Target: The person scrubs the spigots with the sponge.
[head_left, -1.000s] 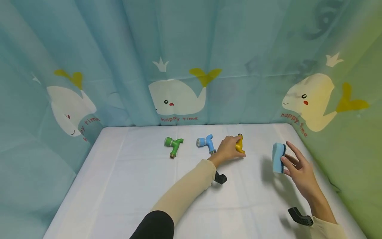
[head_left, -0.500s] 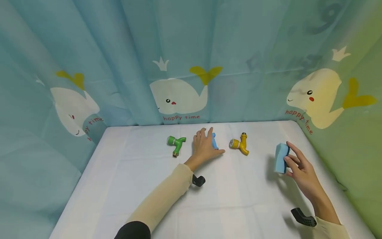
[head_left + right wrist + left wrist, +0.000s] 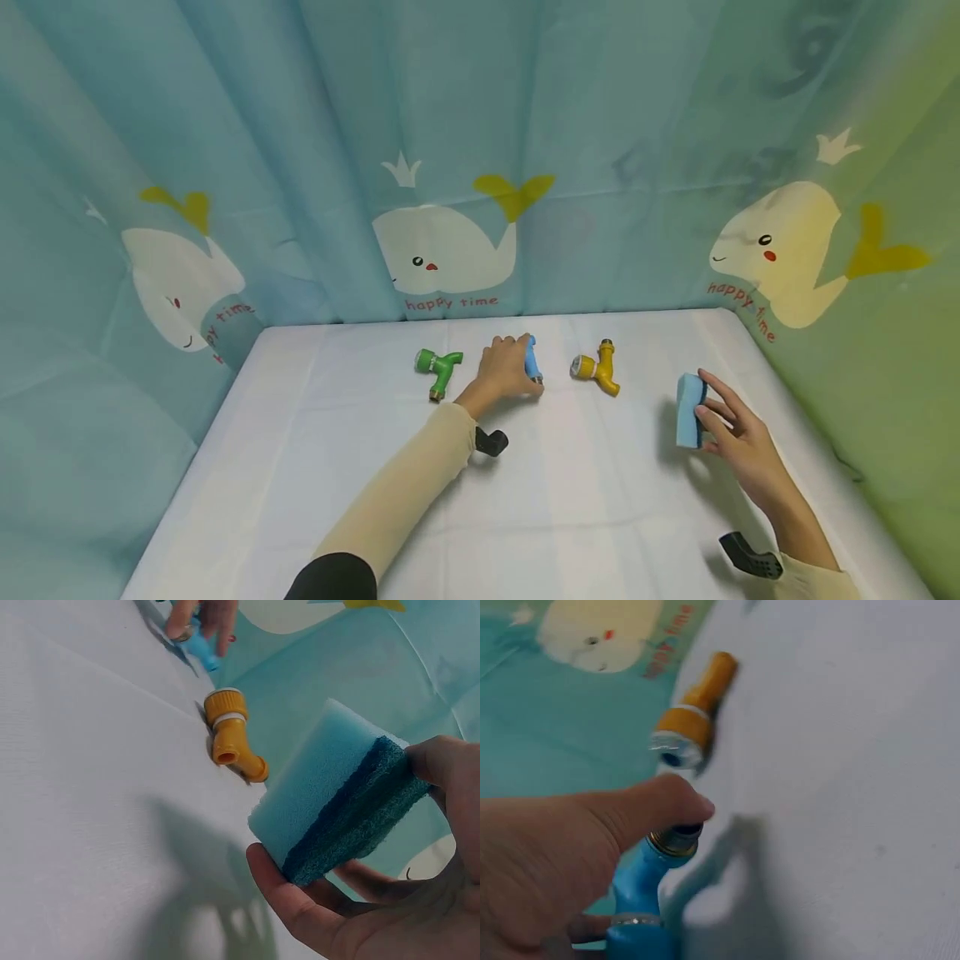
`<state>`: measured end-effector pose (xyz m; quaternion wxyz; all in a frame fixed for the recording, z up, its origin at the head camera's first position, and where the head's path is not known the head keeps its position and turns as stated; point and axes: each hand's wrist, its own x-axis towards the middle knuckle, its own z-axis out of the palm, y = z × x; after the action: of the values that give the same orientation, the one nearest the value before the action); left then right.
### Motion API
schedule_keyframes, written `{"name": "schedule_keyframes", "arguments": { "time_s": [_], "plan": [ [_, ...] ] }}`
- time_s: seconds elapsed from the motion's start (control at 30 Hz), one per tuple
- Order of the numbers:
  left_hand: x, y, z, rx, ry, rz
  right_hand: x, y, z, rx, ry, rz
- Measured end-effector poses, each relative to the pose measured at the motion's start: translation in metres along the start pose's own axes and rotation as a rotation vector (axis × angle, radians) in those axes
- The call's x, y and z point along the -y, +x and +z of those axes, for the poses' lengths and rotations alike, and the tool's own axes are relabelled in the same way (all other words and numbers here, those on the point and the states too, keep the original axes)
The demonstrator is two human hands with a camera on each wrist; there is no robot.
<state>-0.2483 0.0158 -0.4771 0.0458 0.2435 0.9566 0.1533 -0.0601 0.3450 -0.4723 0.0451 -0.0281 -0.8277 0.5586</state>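
My left hand grips a blue tap near the table's back edge, fingers over its far end. In the left wrist view my thumb lies at the threaded brass end of the blue tap; the palm hides part of it. My right hand holds a sponge above the table's right side. Seen from the right wrist, the sponge is pale blue with a dark scouring layer, pinched between thumb and fingers. A yellow tap lies right of the left hand, a green tap left of it.
A white cloth covers the table. Behind it and along the sides hangs a blue-green curtain printed with whales. Black wrist mounts stick out below both hands.
My left hand has let go of the yellow tap, moved left to the blue tap and closed its fingers on it. The sponge stays in my right hand, nearly in place.
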Motion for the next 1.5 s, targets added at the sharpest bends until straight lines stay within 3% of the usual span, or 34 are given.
{"name": "schedule_keyframes", "arguments": {
  "time_s": [0.2, 0.4, 0.47, 0.57, 0.7, 0.83, 1.0, 1.07, 1.17, 1.3, 1.4, 1.5],
  "plan": [
    [0.016, -0.018, -0.029, 0.033, -0.563, -0.013, -0.001, 0.0, 0.007, 0.021, 0.016, -0.007],
    [0.033, -0.053, -0.05, 0.005, -1.15, 0.013, 0.011, 0.005, 0.026, 0.073, 0.009, -0.017],
    [0.037, -0.066, -0.053, 0.016, -1.294, 0.052, 0.019, 0.008, 0.037, 0.101, 0.007, -0.025],
    [0.041, -0.083, -0.055, 0.037, -1.418, 0.101, 0.032, 0.013, 0.057, 0.13, -0.002, -0.07],
    [0.043, -0.097, -0.052, 0.021, -1.457, 0.152, 0.056, 0.021, 0.091, 0.123, -0.051, -0.246],
    [0.044, -0.106, -0.048, -0.007, -1.484, 0.217, 0.092, 0.028, 0.132, 0.092, -0.092, -0.486],
    [0.046, -0.117, -0.047, 0.02, -1.503, 0.321, 0.122, 0.034, 0.174, 0.051, -0.187, -0.747],
    [0.047, -0.121, -0.048, 0.031, -1.492, 0.346, 0.121, 0.039, 0.181, 0.03, -0.257, -0.779],
    [0.051, -0.125, -0.049, 0.019, -1.464, 0.337, 0.118, 0.044, 0.183, 0.014, -0.288, -0.757],
    [0.056, -0.128, -0.051, -0.019, -1.41, 0.334, 0.122, 0.045, 0.183, 0.098, -0.227, -0.761],
    [0.056, -0.129, -0.054, -0.003, -1.42, 0.363, 0.125, 0.044, 0.182, 0.145, -0.224, -0.785],
    [0.053, -0.133, -0.058, 0.028, -1.443, 0.374, 0.125, 0.047, 0.181, 0.08, -0.264, -0.793]
  ]
}}
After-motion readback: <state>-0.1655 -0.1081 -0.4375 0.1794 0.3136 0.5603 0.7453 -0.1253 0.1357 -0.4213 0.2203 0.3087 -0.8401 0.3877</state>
